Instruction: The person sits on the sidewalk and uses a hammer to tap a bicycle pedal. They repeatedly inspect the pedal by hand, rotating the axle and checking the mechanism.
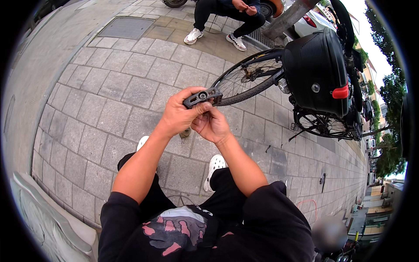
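Observation:
Between my hands is a black slotted part, oblong, with a round hole near its middle; its exact kind is unclear. My left hand grips it, index finger along the far side and thumb on the near side. My right hand is closed, its fingertips pressed against the part's near right side beside the left thumb and partly hidden there. Behind the part is a bicycle wheel with a black tyre. Below my hands, on the paving, a small brownish object shows only in part.
At the right stands a bicycle carrying a black box with a red latch. A seated person is at the far side, hands together. A grey metal cover lies in the paving. A dark tool-like object and red cord lie at right.

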`<state>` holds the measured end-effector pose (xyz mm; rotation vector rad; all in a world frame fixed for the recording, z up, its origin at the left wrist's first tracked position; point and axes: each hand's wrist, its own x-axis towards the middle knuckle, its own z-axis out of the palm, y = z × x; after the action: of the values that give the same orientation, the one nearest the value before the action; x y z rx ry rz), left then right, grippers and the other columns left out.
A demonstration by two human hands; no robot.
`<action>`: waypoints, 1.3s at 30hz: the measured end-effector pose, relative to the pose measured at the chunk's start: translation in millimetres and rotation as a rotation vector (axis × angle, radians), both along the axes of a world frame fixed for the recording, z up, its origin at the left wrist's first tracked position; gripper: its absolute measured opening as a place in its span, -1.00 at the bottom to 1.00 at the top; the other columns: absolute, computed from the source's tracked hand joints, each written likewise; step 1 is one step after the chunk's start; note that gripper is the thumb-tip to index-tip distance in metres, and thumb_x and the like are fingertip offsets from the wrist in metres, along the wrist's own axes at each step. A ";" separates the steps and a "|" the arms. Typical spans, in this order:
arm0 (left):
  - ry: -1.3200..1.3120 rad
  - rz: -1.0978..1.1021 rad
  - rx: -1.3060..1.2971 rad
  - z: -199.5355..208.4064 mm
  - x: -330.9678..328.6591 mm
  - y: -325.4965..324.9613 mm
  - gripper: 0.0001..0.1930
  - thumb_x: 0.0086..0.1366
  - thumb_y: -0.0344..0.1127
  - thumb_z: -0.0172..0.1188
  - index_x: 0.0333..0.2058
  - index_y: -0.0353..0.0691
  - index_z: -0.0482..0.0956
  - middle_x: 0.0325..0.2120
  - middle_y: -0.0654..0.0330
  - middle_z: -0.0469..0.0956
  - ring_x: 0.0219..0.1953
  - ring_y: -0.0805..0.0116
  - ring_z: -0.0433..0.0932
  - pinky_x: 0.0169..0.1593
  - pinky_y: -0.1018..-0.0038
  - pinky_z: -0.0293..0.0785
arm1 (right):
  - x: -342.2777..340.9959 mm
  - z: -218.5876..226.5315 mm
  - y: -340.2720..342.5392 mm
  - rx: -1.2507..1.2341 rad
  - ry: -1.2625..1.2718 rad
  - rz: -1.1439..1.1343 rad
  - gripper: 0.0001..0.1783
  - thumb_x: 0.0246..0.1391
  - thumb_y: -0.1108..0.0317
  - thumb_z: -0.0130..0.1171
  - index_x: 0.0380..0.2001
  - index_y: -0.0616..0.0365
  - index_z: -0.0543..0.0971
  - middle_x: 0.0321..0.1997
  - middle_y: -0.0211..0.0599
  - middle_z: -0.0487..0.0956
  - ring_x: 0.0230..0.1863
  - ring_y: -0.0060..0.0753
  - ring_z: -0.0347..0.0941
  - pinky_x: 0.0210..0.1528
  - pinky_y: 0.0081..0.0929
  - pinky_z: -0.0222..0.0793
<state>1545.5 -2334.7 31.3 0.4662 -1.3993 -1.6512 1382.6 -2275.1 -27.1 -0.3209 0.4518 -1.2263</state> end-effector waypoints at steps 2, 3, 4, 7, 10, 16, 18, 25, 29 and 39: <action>0.028 -0.017 0.034 -0.6 0.3 -1.3 -0.56 0.26 -0.35 0.54 0.07 -0.29 0.64 -0.16 0.26 0.74 -0.13 0.54 0.66 -0.01 0.51 0.63 | 11.4 12.8 3.9 0.070 0.032 -0.159 -0.54 0.45 -0.17 0.05 -0.17 0.01 0.59 -0.44 -0.41 0.52 -0.41 -0.34 0.48 -0.40 -0.41 0.37; 0.043 -0.025 0.051 -0.6 0.6 -1.8 -0.57 0.26 -0.35 0.54 0.07 -0.29 0.64 -0.17 0.26 0.74 -0.13 0.54 0.66 -0.01 0.51 0.63 | 12.2 15.9 3.5 0.071 0.040 -0.184 -0.55 0.43 -0.15 0.08 -0.15 0.02 0.60 -0.41 -0.41 0.56 -0.41 -0.37 0.49 -0.37 -0.40 0.38; 0.046 -0.027 0.042 -0.5 1.4 -2.3 -0.56 0.26 -0.35 0.54 0.07 -0.29 0.65 -0.17 0.27 0.74 -0.13 0.54 0.65 -0.01 0.52 0.63 | 12.4 18.3 2.5 0.072 0.048 -0.208 -0.56 0.40 -0.14 0.11 -0.14 0.02 0.61 -0.38 -0.41 0.60 -0.40 -0.40 0.50 -0.35 -0.39 0.39; 0.029 -0.020 -0.004 -2.8 2.4 -2.3 -0.56 0.25 -0.35 0.55 0.07 -0.29 0.65 -0.17 0.29 0.73 -0.14 0.55 0.64 -0.01 0.52 0.62 | -3.0 2.5 0.2 -0.036 0.102 0.007 -0.61 0.37 -0.07 0.15 -0.10 0.03 0.62 -0.31 -0.41 0.65 -0.33 -0.42 0.53 -0.24 -0.35 0.41; -0.005 0.002 -0.081 -5.3 -3.7 -0.2 -0.56 0.25 -0.36 0.55 0.07 -0.29 0.66 -0.16 0.29 0.72 -0.13 0.56 0.62 -0.01 0.53 0.61 | -24.1 -27.4 -4.1 -0.177 -0.093 0.252 -0.61 0.36 -0.05 0.16 -0.05 0.02 0.63 -0.20 -0.40 0.68 -0.23 -0.42 0.56 -0.14 -0.34 0.44; -0.017 -0.011 -0.062 -3.7 3.5 -1.6 -0.57 0.24 -0.37 0.55 0.06 -0.29 0.67 -0.15 0.29 0.72 -0.10 0.55 0.61 0.02 0.52 0.59 | 12.1 17.8 3.4 0.102 0.099 -0.160 -0.49 0.44 -0.19 0.00 -0.20 0.03 0.61 -0.37 -0.41 0.57 -0.38 -0.32 0.52 -0.33 -0.37 0.40; 0.004 -0.033 -0.039 -5.0 2.7 -1.6 -0.56 0.24 -0.37 0.56 0.06 -0.28 0.67 -0.14 0.29 0.72 -0.10 0.56 0.62 0.02 0.51 0.59 | 12.3 19.0 3.0 0.100 0.112 -0.164 -0.47 0.43 -0.23 0.00 -0.21 0.03 0.61 -0.38 -0.42 0.56 -0.40 -0.34 0.50 -0.35 -0.37 0.38; -0.032 -0.032 -0.080 -3.0 0.0 1.2 -0.55 0.21 -0.38 0.57 0.06 -0.28 0.67 -0.11 0.27 0.72 -0.08 0.54 0.63 0.03 0.52 0.59 | -12.1 -21.3 1.4 -0.003 0.017 0.124 -0.47 0.38 -0.28 0.08 -0.29 -0.01 0.57 -0.45 -0.49 0.47 -0.43 -0.40 0.43 -0.38 -0.37 0.32; -0.020 -0.035 -0.061 -6.6 0.0 0.6 -0.55 0.22 -0.39 0.57 0.06 -0.28 0.67 -0.10 0.26 0.72 -0.08 0.54 0.63 0.03 0.51 0.59 | -8.0 -20.6 1.3 -0.013 -0.026 0.019 -0.60 0.39 -0.05 0.08 -0.02 0.03 0.61 -0.07 -0.36 0.63 -0.19 -0.38 0.56 -0.15 -0.37 0.46; -0.012 -0.047 -0.069 -2.0 2.3 2.1 -0.55 0.21 -0.37 0.57 0.07 -0.28 0.67 -0.11 0.25 0.73 -0.08 0.54 0.64 0.04 0.51 0.59 | 0.1 0.3 2.9 0.015 0.113 -0.046 -0.52 0.39 -0.20 0.06 -0.20 0.01 0.60 -0.40 -0.41 0.58 -0.41 -0.41 0.47 -0.35 -0.39 0.36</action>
<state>1547.8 -2332.6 29.3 0.4062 -1.4816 -1.6344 1382.8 -2272.2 -26.8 -0.3702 0.5683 -1.2535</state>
